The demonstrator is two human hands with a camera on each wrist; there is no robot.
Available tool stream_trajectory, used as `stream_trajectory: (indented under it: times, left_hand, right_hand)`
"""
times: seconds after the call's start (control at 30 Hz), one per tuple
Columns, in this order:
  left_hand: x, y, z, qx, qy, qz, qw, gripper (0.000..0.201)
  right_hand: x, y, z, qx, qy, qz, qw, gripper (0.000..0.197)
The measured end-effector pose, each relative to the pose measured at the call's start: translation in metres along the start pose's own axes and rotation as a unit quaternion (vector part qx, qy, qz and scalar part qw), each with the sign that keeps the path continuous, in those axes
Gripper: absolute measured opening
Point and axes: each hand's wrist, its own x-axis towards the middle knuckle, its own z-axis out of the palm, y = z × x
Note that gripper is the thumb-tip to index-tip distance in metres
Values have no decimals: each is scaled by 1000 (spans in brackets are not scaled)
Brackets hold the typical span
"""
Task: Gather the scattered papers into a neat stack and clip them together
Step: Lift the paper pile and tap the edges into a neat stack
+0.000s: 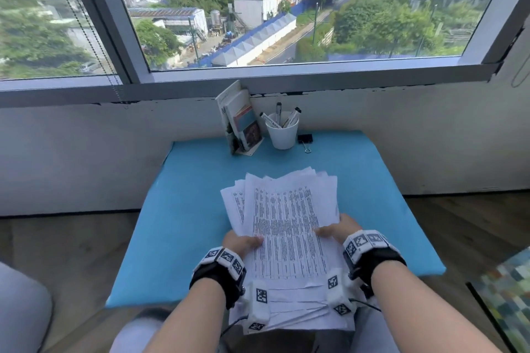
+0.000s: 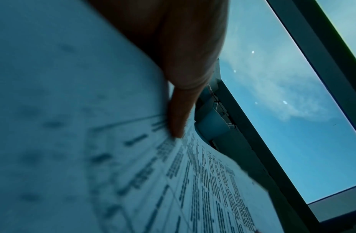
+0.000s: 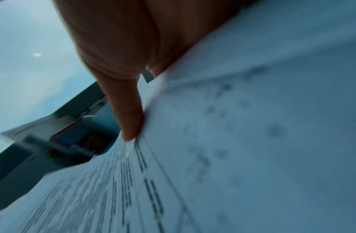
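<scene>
Papers [image 1: 286, 226], printed with tables, sit in an uneven sheaf over the near half of the blue table [image 1: 189, 209], long axis running from the person toward the window, far ends fanned apart. Left hand [image 1: 241, 243] grips the left edge, thumb on top; right hand [image 1: 338, 231] grips the right edge likewise. Black binder clip [image 1: 305, 139] lies well apart, beside the white cup [image 1: 282, 135].

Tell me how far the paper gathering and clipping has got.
Done: the papers are gathered into one bundle, none left loose on the blue table. In hand: the left hand and right hand grip the bundle's sides, but the sheets' far edges fan out unevenly, so squaring up is unfinished. Left: the black binder clip lies untouched beside the white pen cup; clipping has not begun.
</scene>
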Motion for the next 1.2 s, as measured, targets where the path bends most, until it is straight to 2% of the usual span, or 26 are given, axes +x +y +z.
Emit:
stream_trajectory:
  times: [0.1, 0.17, 0.27, 0.33, 0.4, 0.47, 0.57, 0.67, 0.73, 0.83, 0.93, 1.0, 1.1, 1.13, 1.2]
  left_hand:
    - [-6, 3, 2, 26, 41, 39, 998, 41]
    - [-14, 16, -1, -10, 46, 89, 995, 38]
    - [-35, 53, -13, -121, 49, 174, 976, 28]
    - [-50, 86, -22, -184, 33, 226, 956, 22]
    - [-58, 113, -31, -202, 21, 272, 941, 17]
    - [-62, 132, -39, -182, 15, 307, 934, 18]
    - [-57, 137, -50, -136, 0, 301, 944, 37]
    - [-49, 124, -53, -126, -31, 295, 947, 69]
    - [-47, 122, -52, -106, -38, 288, 951, 80]
    - [-46, 125, -53, -98, -55, 294, 949, 83]
    - [-44, 126, -59, -126, -55, 298, 945, 81]
    - [-42, 124, -59, -135, -66, 297, 943, 68]
    - [-44, 125, -51, -130, -88, 301, 941, 46]
    - [-44, 126, -51, -135, -88, 306, 938, 48]
    - [-42, 126, -56, -159, -77, 324, 929, 71]
  right_hand:
    - [-5, 7, -2, 33, -31, -6, 999, 50]
    - [-13, -1, -8, 109, -13, -61, 992, 42]
    - [-24, -31, -23, 233, 23, -164, 958, 45]
    - [-36, -60, -37, 279, 49, -226, 932, 36]
    - [-49, -88, -50, 318, 52, -278, 905, 29]
    - [-60, -107, -58, 322, 45, -313, 892, 28]
    - [-66, -110, -59, 326, 38, -330, 885, 39]
    - [-70, -104, -49, 326, 26, -349, 878, 70]
    - [-71, -102, -42, 326, -2, -361, 874, 78]
    - [-65, -99, -47, 392, -33, -345, 852, 72]
    - [-53, -90, -56, 419, -31, -315, 851, 83]
    - [-49, -89, -52, 414, -40, -309, 856, 82]
    - [-48, -93, -42, 423, -73, -312, 848, 69]
    - [-46, -95, -42, 429, -72, -312, 844, 65]
    - [-43, -94, -47, 446, -41, -313, 837, 55]
